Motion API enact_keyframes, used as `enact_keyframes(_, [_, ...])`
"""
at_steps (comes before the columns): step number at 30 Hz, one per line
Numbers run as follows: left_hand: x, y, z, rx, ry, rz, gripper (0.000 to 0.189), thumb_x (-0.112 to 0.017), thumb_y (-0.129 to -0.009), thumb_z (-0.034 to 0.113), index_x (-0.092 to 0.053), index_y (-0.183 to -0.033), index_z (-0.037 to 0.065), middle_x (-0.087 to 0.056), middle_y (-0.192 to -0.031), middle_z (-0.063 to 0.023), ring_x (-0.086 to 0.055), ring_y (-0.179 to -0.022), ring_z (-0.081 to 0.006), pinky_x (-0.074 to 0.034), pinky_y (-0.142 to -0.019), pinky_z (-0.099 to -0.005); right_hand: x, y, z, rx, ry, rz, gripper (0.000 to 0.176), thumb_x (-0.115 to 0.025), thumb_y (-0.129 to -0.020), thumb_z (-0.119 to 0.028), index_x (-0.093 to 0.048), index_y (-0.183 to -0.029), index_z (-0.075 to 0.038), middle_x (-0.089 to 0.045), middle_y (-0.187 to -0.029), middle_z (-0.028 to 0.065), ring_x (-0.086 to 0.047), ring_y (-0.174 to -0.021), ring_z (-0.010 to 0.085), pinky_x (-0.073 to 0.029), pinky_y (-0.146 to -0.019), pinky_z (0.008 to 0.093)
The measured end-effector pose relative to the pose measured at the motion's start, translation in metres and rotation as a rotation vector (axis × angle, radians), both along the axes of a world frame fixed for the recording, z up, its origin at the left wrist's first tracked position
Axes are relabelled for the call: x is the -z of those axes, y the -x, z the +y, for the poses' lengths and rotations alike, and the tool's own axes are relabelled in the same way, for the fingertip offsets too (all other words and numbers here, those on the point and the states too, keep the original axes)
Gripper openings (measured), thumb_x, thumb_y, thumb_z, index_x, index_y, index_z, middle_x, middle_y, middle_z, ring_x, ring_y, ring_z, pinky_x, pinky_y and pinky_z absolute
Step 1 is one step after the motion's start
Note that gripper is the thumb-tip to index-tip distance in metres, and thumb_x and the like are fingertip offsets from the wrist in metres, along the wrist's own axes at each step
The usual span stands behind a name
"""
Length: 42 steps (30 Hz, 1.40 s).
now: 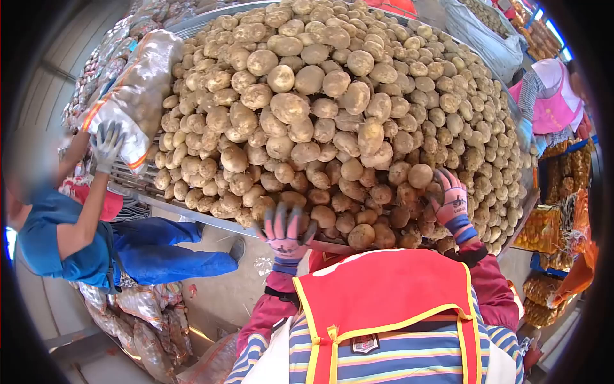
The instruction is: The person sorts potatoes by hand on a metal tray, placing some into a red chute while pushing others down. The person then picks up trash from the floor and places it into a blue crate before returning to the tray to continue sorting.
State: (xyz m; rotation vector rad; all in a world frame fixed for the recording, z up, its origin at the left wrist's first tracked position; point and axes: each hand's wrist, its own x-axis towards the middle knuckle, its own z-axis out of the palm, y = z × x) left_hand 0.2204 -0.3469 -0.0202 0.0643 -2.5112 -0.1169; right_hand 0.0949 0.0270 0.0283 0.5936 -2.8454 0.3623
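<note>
A large heap of potatoes (307, 80) covers the metal-edged table before me. My left hand (286, 235), in a pink glove with dark grey fingertips, is at the near edge of the heap, fingers spread and nothing in them. Farther right, my right hand (451, 197) wears a matching glove and reaches onto the heap with its fingers apart. Right beside its fingertips lies a round, paler potato (420, 175). Darker potatoes (361, 236) fill the dip between my two hands.
On the left, a person in a blue shirt (73, 240) has a gloved hand on a full white sack (144, 89). Another person in a pink apron (555, 105) stands at the right end. Filled sacks (150, 333) lie on the floor at lower left; orange net bags (579, 249) are at right.
</note>
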Motion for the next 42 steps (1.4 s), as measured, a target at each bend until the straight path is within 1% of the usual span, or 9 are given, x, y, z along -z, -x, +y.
enact_keyframes(2, [-0.010,0.003,-0.009,-0.027,-0.076,0.014,0.081,-0.074,-0.058,0.057,-0.052,-0.126,0.019,-0.042,-0.136,-0.0143,-0.035,-0.127,-0.0369,-0.020,-0.103,-0.0618,-0.034,0.001,-0.027,-0.010,0.016,0.061,0.051,-0.067,-0.070,-0.019,-0.055,-0.119,-0.010,-0.056,-0.119,0.0117,-0.054,-0.107,0.0316,-0.042,-0.091,0.0455])
enact_keyframes(4, [-0.010,0.007,-0.014,-0.101,-0.182,0.043,0.105,-0.074,-0.045,0.072,-0.047,-0.131,0.019,-0.034,-0.142,-0.0187,-0.032,-0.129,-0.0397,-0.016,-0.104,-0.0651,-0.058,0.004,-0.059,-0.554,0.093,-0.090,0.053,-0.070,-0.067,-0.024,-0.056,-0.117,-0.015,-0.055,-0.121,0.0100,-0.052,-0.110,0.0294,-0.038,-0.096,0.0451])
enact_keyframes(7, [-0.016,0.004,-0.013,-0.087,-0.192,-0.197,0.104,-0.073,-0.046,0.072,-0.048,-0.131,0.018,-0.032,-0.143,-0.0194,-0.030,-0.130,-0.0416,-0.015,-0.105,-0.0648,-0.033,0.003,-0.103,-1.096,-0.105,-0.191,0.045,-0.066,-0.071,-0.031,-0.060,-0.115,-0.025,-0.052,-0.127,0.0041,-0.051,-0.113,0.0238,-0.036,-0.097,0.0427])
enact_keyframes(10, [-0.014,-0.006,-0.009,-0.038,-0.165,-0.203,0.089,-0.076,-0.049,0.065,-0.054,-0.124,0.023,-0.034,-0.141,-0.0174,-0.031,-0.129,-0.0399,-0.013,-0.106,-0.0630,-0.004,-0.002,-0.122,-1.187,-0.163,-0.274,0.045,-0.066,-0.072,-0.033,-0.060,-0.116,-0.028,-0.051,-0.130,0.0022,-0.051,-0.113,0.0215,-0.035,-0.098,0.0432])
enact_keyframes(13, [-0.005,-0.007,-0.004,0.017,-0.169,-0.137,0.069,-0.079,-0.054,0.056,-0.061,-0.113,0.025,-0.038,-0.135,-0.0147,-0.033,-0.126,-0.0404,-0.020,-0.105,-0.0601,-0.017,0.003,-0.125,-1.163,-0.313,-0.389,0.046,-0.067,-0.070,-0.032,-0.061,-0.116,-0.029,-0.052,-0.129,0.0007,-0.052,-0.112,0.0208,-0.037,-0.097,0.0411])
enact_keyframes(23, [-0.001,-0.002,0.014,0.109,-0.279,0.030,0.057,-0.084,-0.052,0.035,-0.062,-0.103,0.021,-0.040,-0.129,-0.0163,-0.035,-0.122,-0.0439,-0.032,-0.096,-0.0589,-0.008,-0.012,-0.061,-0.712,0.353,-0.716,0.045,-0.063,-0.069,-0.007,-0.059,-0.114,-0.010,-0.060,-0.106,0.0119,-0.057,-0.101,0.0313,-0.047,-0.088,0.0400])
enact_keyframes(33, [0.005,0.000,0.008,0.163,-0.246,0.031,0.059,-0.083,-0.056,0.039,-0.059,-0.107,0.021,-0.039,-0.130,-0.0137,-0.035,-0.122,-0.0442,-0.032,-0.096,-0.0611,-0.025,-0.014,-0.119,-0.675,-0.192,-0.652,0.078,-0.073,-0.068,-0.039,-0.042,-0.134,-0.011,-0.056,-0.116,0.0154,-0.059,-0.099,0.0332,-0.048,-0.083,0.0400])
enact_keyframes(39, [-0.015,-0.003,0.016,0.294,-0.445,-0.005,0.060,-0.086,-0.052,0.031,-0.056,-0.102,0.020,-0.039,-0.131,-0.0183,-0.041,-0.118,-0.0424,-0.038,-0.096,-0.0538,-0.038,0.014,-0.029,-0.178,0.169,-0.147,0.070,-0.076,-0.062,-0.028,-0.050,-0.124,-0.009,-0.057,-0.111,0.0170,-0.057,-0.100,0.0359,-0.048,-0.087,0.0419])
enact_keyframes(42, [-0.033,0.011,0.037,0.401,-0.456,0.088,0.059,-0.084,-0.054,0.031,-0.056,-0.105,0.022,-0.041,-0.128,-0.0158,-0.041,-0.117,-0.0428,-0.038,-0.094,-0.0565,-0.040,0.008,0.028,0.188,-0.001,0.063,0.066,-0.074,-0.066,-0.025,-0.050,-0.126,-0.010,-0.050,-0.123,0.0168,-0.051,-0.110,0.0359,-0.042,-0.092,0.0442])
